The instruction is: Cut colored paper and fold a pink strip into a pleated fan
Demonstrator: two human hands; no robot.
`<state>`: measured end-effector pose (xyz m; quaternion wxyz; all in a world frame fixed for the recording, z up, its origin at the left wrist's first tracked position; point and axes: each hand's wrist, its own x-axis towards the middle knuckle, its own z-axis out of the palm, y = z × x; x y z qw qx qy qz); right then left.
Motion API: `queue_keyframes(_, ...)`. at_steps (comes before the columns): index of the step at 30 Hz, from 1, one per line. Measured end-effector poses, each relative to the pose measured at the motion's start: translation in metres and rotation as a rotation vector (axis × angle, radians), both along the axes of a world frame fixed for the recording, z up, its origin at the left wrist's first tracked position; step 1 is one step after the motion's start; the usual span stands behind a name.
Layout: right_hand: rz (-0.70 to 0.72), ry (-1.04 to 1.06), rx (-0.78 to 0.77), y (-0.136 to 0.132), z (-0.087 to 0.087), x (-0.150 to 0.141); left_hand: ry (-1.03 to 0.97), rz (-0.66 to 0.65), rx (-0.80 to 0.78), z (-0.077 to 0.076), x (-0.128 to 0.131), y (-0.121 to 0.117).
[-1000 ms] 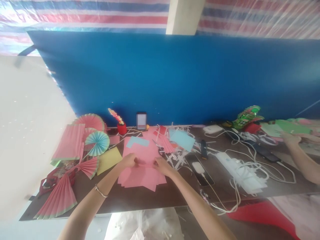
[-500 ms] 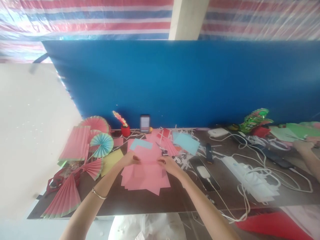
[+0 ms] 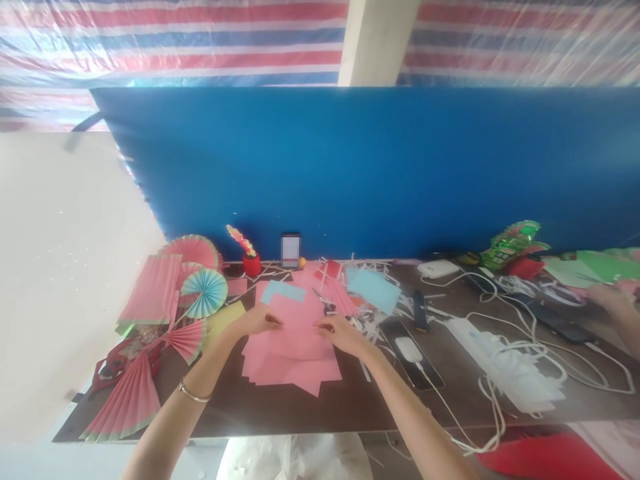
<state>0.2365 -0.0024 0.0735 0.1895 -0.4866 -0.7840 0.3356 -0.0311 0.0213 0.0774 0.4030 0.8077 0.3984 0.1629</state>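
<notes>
Head view, clock read from the pink paper [image 3: 295, 370], twelve toward the blue board [image 3: 350, 173]. Pink paper lies in uneven layers on the dark table [image 3: 360, 410], straight ahead of the person, between and beneath both hands. Left forearm enters from eight o'clock, bracelet [image 3: 194, 395] above the wrist; left hand [image 3: 260, 321] at ten, palm down, fingers bent in toward the thumb at the paper. Right forearm enters from four; right hand [image 3: 340, 331] at two, mirroring it, fingers likewise gathered and tips facing the other hand's. Hands apart; whether either pinches a sheet cannot be told, detail too soft. Table crowded: blue pleated fan [image 3: 204, 292] at ten, pink pleated fan [image 3: 125, 403] at nine, upright screen [image 3: 291, 252] at twelve, light blue sheet [image 3: 375, 288] at two, dark phone [image 3: 431, 373] and tangled white cables [image 3: 520, 363] toward three. Farther out at two to three, a co-worker's blurred hand [image 3: 607, 299]. Room: pale wall [image 3: 60, 287] at ten; striped sheeting [image 3: 200, 40] and pillar [image 3: 377, 43] beyond the board at twelve.
</notes>
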Motion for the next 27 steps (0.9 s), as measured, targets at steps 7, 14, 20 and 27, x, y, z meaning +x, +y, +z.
queue_keyframes(7,0.016,-0.185,0.366,0.014,0.005,-0.002,0.323,0.031,0.649,0.006,-0.003,-0.005)
queue_keyframes(14,0.195,-0.490,0.781,0.008,-0.050,-0.006,0.584,-0.113,0.829,-0.064,-0.006,-0.007)
queue_keyframes(20,0.225,-0.602,0.685,-0.001,-0.087,-0.014,0.682,-0.173,0.794,-0.096,0.001,-0.015)
queue_keyframes(27,0.229,-0.480,0.536,0.005,-0.083,-0.032,0.678,-0.185,0.753,-0.085,0.022,-0.009)
